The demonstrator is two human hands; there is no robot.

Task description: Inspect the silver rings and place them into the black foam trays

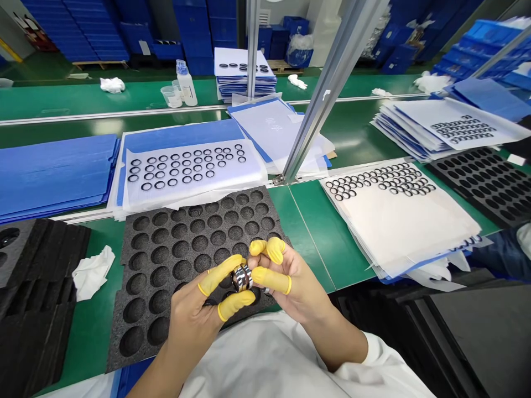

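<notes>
Here we are right over the bench, and look at this: we've got the left hand and the right hand drawn in close, with a glossy silver metal ring pinched between them! The fingers are closed on it from both sides, covered in yellow rubber finger cots. Two from the left are on the band, one from the right presses against it, and two more right fingers curl just above. The ring is held up between those fingertips, over a black foam tray with round recesses. Just past the tray we see a white sheet lying on a blue folder, with rows of small black rings on it. Over to our right, on the green workbench, there's a thick stack of white sheets with more rings along its far end, then a second black foam tray. And to our left, a crumpled white cloth lies beside a stack of black foam trays
</notes>
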